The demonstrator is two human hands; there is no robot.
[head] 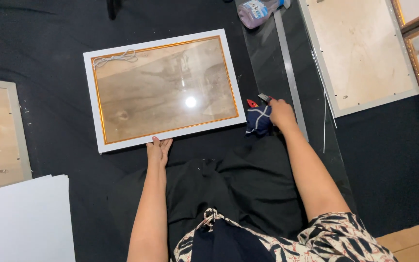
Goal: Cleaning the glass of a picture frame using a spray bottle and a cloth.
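Head view — the left hand point(158, 151) lies flat, fingers point(155, 144) extended and together, their tips on the near edge of the white picture frame point(163, 87), apparently steadying it. The right hand point(281, 114) rests on a dark blue cloth point(258, 119) — its fingers' spread cannot be told; a red-handled tool point(252, 103) lies just beyond.

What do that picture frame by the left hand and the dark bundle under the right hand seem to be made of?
The picture frame looks like white painted wood or plastic with a gilt inner line; its pane reflects a lamp, so glass or acrylic. The dark bundle looks like soft, creased navy cloth.
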